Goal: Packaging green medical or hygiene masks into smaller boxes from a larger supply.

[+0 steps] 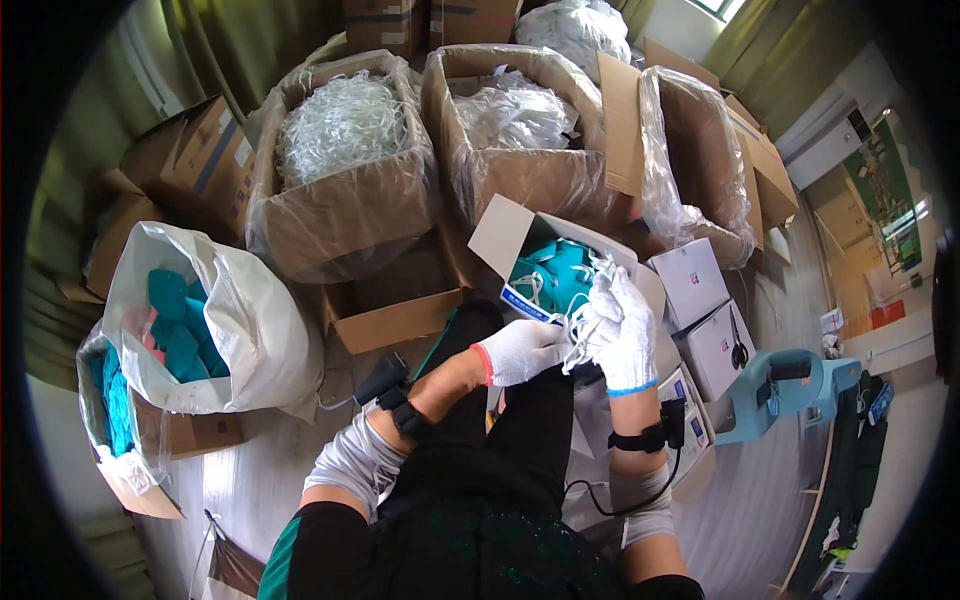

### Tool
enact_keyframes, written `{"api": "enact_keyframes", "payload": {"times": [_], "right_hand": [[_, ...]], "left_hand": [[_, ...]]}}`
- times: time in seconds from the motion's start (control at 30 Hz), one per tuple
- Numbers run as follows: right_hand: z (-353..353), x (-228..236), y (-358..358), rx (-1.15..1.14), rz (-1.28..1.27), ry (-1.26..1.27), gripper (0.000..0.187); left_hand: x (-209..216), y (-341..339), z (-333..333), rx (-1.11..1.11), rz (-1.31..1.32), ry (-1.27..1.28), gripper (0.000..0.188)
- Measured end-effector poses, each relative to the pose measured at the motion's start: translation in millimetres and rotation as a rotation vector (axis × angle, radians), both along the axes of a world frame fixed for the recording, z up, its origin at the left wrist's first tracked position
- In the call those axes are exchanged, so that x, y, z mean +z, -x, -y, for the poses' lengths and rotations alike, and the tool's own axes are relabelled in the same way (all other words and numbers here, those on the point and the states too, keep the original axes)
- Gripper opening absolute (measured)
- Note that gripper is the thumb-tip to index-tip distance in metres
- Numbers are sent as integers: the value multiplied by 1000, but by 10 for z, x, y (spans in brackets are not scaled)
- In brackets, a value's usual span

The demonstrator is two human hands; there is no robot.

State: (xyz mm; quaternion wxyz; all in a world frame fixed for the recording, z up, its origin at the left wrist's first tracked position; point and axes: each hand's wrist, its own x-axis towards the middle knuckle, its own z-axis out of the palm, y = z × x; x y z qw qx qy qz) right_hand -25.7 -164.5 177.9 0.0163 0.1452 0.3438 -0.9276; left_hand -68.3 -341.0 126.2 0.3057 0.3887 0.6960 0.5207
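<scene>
Both my hands wear white knitted gloves and meet above my lap. My left hand [525,352] points right, its fingers pinched on the ends of thin white elastic straps [573,335]. More of these straps bunch up in my right hand [622,325], whose fingers are curled round them; part of the bundle blends with the glove. Just beyond the hands stands an open white carton [503,238] with teal cup-shaped face masks [552,272] in it, their white straps lying loose on top. Whether the straps in my hands are attached to a mask cannot be seen.
A large lined carton [340,225] holds tangled white straps; another lined carton [530,180] holds clear plastic. At left, a white sack [265,350] contains teal pieces. Black-handled scissors [739,354] rest against white boxes [692,285], beside a blue-grey plastic stool [745,400].
</scene>
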Motion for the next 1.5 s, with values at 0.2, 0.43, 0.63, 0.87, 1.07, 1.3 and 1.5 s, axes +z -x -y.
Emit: {"api": "enact_keyframes", "payload": {"times": [0.2,0.43,0.63,0.87,1.07,1.3,1.5], "right_hand": [[-178,-93,-53,-94,-62,-98,24],[39,-149,-268,311,-106,-1143,28],[158,-314,-626,602,20,-912,31],[343,-90,-1035,189,211,265,27],[65,178,-1118,-128,-236,305,43],[-636,158,-953,-374,-3,68,46],[-275,-5,-736,-318,133,79,41]], "left_hand": [[33,-3,28,-131,7,207,24],[401,68,192,-118,-432,157,13],[476,-24,286,-347,-506,300,21],[588,-385,413,-258,103,-256,33],[509,-535,451,-172,723,-108,36],[61,-435,665,113,1180,-283,15],[-134,-500,143,110,1121,-280,16]]}}
